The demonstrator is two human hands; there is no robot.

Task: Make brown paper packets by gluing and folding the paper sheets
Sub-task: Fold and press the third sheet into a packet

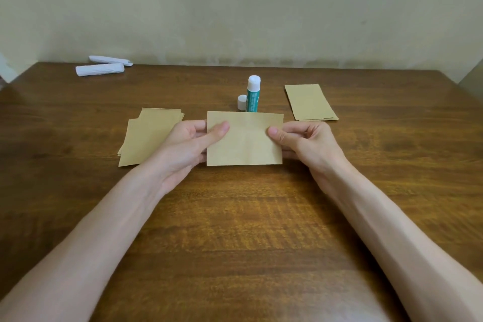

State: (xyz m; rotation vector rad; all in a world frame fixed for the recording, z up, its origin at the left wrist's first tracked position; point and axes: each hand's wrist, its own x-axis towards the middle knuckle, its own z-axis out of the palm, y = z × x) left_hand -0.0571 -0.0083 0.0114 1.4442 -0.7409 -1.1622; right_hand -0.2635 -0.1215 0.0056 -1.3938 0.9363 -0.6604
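Checking grip first: what does each hand hold? (R1)

Left hand [188,144] pinches the left edge of one brown paper sheet [244,139], with the thumb on the near face and the fingers behind. Right hand [305,141] pinches the right edge the same way. Both grips are narrow and closed on the sheet. (R2)

Sheet position? (R1)

It is held between the hands over the middle of the wooden table [243,217], long side across, one face toward the camera. A faint vertical crease runs down its middle. Whether the lower edge touches the table: cannot tell. (R2)

Supplies? (R1)

Glue stick [253,94] stands upright just behind the sheet, white top up. A small white cap [242,102] stands just beside it, on its left. Stack of brown sheets [149,136] lies behind the left hand, edges fanned. Second pile of brown pieces [309,102] lies right of the glue stick, apart from the right hand. Two white paper rolls [100,69] lie side by side at the far left, near the wall. (R2)
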